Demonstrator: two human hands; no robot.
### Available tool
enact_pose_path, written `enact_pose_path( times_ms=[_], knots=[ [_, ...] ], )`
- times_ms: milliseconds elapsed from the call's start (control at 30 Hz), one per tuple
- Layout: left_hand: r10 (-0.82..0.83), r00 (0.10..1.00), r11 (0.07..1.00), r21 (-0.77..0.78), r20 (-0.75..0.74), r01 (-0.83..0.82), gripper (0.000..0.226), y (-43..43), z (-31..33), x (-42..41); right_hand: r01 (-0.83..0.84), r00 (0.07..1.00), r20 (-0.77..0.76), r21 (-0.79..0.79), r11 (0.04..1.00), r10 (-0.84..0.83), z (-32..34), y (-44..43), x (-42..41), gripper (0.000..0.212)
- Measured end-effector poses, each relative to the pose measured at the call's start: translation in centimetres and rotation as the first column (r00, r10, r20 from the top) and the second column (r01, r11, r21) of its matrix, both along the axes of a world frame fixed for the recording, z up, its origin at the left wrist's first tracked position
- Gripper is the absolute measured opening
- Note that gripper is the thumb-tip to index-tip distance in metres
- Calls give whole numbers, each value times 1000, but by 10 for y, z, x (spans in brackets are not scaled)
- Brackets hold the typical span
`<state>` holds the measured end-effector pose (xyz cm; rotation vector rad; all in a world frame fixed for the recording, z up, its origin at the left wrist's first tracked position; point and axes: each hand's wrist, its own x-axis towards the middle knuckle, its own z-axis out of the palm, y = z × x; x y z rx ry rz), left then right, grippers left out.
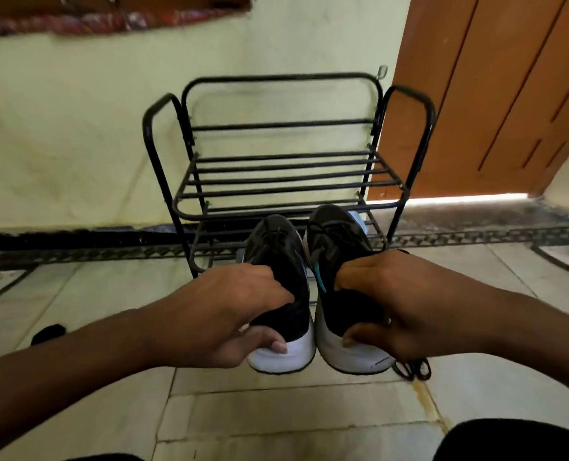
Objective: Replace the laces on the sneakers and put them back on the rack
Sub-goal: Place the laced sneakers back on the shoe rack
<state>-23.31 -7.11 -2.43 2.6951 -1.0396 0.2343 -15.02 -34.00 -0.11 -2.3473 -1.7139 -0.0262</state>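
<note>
Two black sneakers with white soles are held side by side, toes pointing at the black metal shoe rack (pixel 276 194). My left hand (pixel 223 314) grips the left sneaker (pixel 276 254) at its heel, fingers inside the collar and thumb on the sole. My right hand (pixel 406 301) grips the right sneaker (pixel 336 241) the same way; that shoe has a teal stripe. Both shoes carry dark laces. A loose bundle of black laces (pixel 413 369) lies on the floor under my right wrist.
The rack stands against a pale green wall, its upper shelves bare, something pale blue (pixel 356 219) behind the right shoe's toe. A brown wooden door (pixel 496 94) is at the right. The floor is light tile with a dark patterned border.
</note>
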Motion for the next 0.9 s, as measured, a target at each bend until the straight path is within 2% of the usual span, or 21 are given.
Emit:
enact_pose_path(
  times_ms=[167,367,600,767,900],
  knots=[
    [43,996,999,-19,82,-42,22,0,35,-4,41,999,22,34,999,-42,42,0,-3,36],
    [190,977,982,-39,95,-187,28,6,61,41,168,985,-55,69,983,-164,65,14,47,26],
    [319,948,944,-83,-6,-318,20,22,60,128,262,964,-73,82,962,-256,66,49,127,22],
    [424,905,902,-63,-41,-426,33,38,45,192,330,943,-67,84,940,-325,49,77,192,21],
    [463,885,881,-93,-46,-465,29,52,33,225,339,939,-90,77,938,-332,39,92,227,23]
  ],
)
